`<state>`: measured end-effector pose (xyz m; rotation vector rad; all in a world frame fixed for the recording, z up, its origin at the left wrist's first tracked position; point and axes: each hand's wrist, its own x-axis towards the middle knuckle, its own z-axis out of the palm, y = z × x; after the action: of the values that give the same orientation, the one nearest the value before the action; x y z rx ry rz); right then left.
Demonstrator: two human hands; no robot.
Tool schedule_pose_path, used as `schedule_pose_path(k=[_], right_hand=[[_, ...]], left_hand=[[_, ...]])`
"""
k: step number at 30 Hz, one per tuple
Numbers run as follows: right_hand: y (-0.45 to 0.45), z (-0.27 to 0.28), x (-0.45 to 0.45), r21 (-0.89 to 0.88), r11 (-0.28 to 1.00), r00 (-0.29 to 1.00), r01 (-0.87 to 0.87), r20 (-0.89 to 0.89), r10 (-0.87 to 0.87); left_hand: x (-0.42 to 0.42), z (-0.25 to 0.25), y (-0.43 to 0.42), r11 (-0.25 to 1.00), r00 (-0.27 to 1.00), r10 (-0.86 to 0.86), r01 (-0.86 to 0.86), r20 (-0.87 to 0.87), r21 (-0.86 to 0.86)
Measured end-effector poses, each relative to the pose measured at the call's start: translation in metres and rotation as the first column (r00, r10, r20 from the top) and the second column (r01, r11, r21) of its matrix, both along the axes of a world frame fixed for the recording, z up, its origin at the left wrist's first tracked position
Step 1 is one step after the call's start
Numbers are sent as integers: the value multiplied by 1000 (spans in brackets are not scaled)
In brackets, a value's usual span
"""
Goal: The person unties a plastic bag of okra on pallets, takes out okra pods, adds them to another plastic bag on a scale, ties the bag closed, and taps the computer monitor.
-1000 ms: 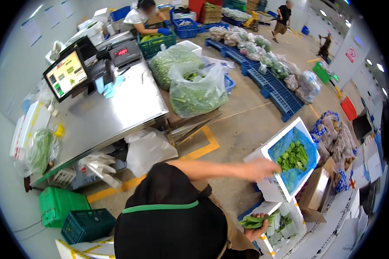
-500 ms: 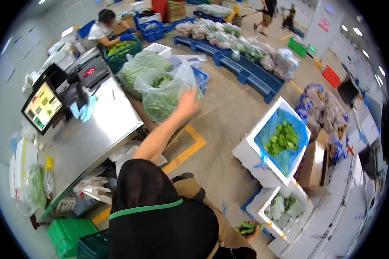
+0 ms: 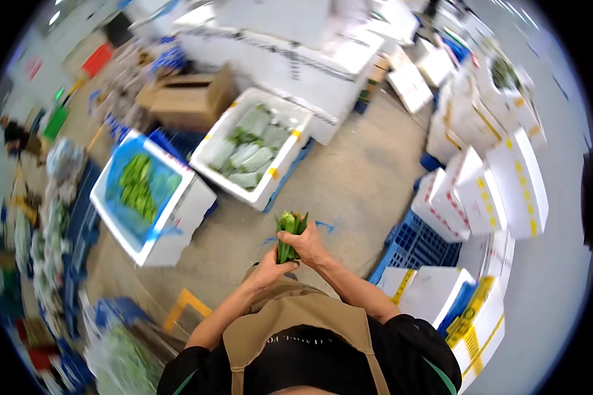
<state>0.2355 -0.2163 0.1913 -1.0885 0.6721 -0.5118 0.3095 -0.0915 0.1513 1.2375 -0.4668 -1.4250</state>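
A small bunch of green vegetables (image 3: 287,238) is held upright in front of the apron, between both hands. My left hand (image 3: 268,271) wraps round its lower part. My right hand (image 3: 304,243) grips it higher up, with the thumb across the stalks. Ahead stands a white foam box (image 3: 203,156) of wrapped green bundles. Left of it, another white foam box (image 3: 99,191), lined with blue plastic, holds loose leafy greens (image 3: 138,187).
An open cardboard carton (image 3: 191,99) and stacked white boxes (image 3: 263,62) stand beyond. A blue crate (image 3: 415,245) and more white boxes (image 3: 468,191) are at the right. A clear bag of greens (image 3: 122,359) lies lower left; a person (image 3: 20,138) is far left.
The view has turned far round to the right, so the foam boxes now appear at the left. The hand that reached to the bag has come back, and both hands now hold the bunch.
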Motion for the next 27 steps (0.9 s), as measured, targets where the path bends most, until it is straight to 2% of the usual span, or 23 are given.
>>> schedule_pose_path(k=[3,5,6,9,10,13,17,18,22,23,24,26,27], right_hand=[[-39,-10,-19,87,985,989,148,16,-150],[-74,-20,-35,114,963,969,245,-6,-246],[-92,-33,-45,145,969,978,200,35,-207],[-145,-23,-62,225,938,962,265,10,-274],[-162,-20,-63,178,940,955,291,2,-296],[-219,8,-58,224,879,907,422,-93,-412],[-310,3,-56,167,821,828,546,44,-559],[-330,6,-61,146,828,831,541,59,-553],[-400,10,-89,131,837,827,531,136,-546],[-418,11,-98,129,839,824,529,159,-544],[-436,13,-106,215,837,831,503,145,-537],[-479,-1,-121,201,818,809,538,150,-569],[-504,-9,-127,194,813,802,549,152,-578]], left_hand=[[-3,2,-53,977,975,-213,215,-54,17],[-8,22,-101,959,959,-278,280,-61,36],[-9,24,-121,943,943,-331,332,-49,31],[-11,20,-194,866,867,-498,498,-5,33],[-9,19,-218,833,834,-552,551,13,40],[2,27,-301,718,713,-695,687,92,106],[6,44,-413,635,616,-760,772,208,35],[8,57,-440,581,568,-806,813,166,37],[-8,51,-538,444,453,-891,879,14,-175],[-16,52,-564,408,415,-910,899,16,-161],[-23,54,-588,376,382,-924,915,12,-145],[-40,34,-641,281,275,-959,950,-60,-136],[-46,30,-667,286,277,-956,953,-92,-103]])
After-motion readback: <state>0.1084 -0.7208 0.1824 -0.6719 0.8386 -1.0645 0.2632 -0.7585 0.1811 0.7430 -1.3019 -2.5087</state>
